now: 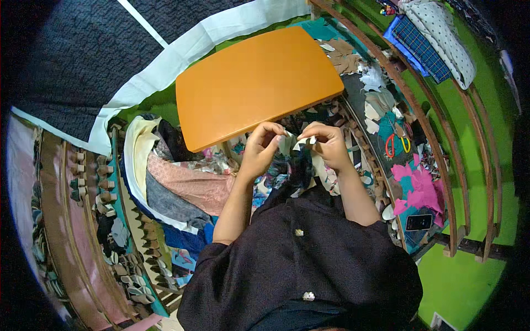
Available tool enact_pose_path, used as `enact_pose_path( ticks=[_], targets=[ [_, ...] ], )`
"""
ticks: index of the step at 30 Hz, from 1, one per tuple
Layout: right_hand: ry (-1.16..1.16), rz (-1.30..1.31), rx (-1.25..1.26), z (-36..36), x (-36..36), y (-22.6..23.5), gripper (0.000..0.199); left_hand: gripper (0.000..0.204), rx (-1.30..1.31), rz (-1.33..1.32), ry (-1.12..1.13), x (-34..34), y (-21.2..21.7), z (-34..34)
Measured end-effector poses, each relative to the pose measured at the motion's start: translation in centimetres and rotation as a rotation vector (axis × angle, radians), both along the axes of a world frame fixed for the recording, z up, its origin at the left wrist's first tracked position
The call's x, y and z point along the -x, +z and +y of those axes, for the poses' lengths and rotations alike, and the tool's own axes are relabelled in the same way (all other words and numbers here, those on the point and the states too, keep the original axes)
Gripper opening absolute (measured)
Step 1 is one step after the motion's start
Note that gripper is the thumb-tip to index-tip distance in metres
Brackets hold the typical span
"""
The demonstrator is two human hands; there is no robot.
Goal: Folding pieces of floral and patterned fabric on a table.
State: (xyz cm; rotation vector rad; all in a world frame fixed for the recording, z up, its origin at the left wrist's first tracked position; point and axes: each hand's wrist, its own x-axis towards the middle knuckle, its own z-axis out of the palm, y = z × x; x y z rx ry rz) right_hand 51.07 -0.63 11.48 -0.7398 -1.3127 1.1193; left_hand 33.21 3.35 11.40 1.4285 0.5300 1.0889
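Note:
Both hands are raised in front of my chest, close to the near edge of an orange table [259, 83]. My left hand [264, 148] pinches thumb and forefinger together on the end of a pale piece [287, 143], which looks like thin fabric. A small curled white strip [301, 145] shows at the fingertips of my right hand [327, 144], also closed in a pinch. Whether the pale piece and the white strip are one scrap, I cannot tell. Below the hands lies a blurred heap of dark and patterned cloth.
Draped cloths, including a pink one [190, 185], lie at left beside racks of small shoe-like pieces [135, 287]. At right, a bench holds scissors [398, 144] with red and yellow handles, magenta scraps [422, 190] and a phone [419, 222]. Wooden rails [436, 138] curve along the right.

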Motion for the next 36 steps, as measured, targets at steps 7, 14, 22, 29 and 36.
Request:
enact_pose_path(
  ticks=[7, 14, 22, 29, 36],
  targets=[
    [-0.039, 0.147, 0.170, 0.4, 1.2, -0.1, 0.015, 0.020, -0.038, 0.105, -0.007, -1.2, 0.7, -0.2],
    [-0.120, 0.208, 0.165, 2.5, 1.6, -0.5, 0.030, 0.039, -0.403, 0.279, -0.263, -0.5, 2.9, 3.3],
    [-0.777, -0.115, -0.131, 3.1, 4.6, -1.0, 0.019, 0.011, -0.580, 0.339, 0.123, -1.7, 4.8, 6.1],
    [-0.948, -0.537, -0.139, 3.5, 8.0, -9.5, 0.056, 0.020, -0.928, 0.164, 0.485, -3.8, 11.4, 8.1],
    [-0.546, -0.715, 0.266, 4.2, 4.8, -17.8, 0.053, 0.009, -1.018, 0.144, 0.670, -2.7, 14.1, 9.3]
  ],
)
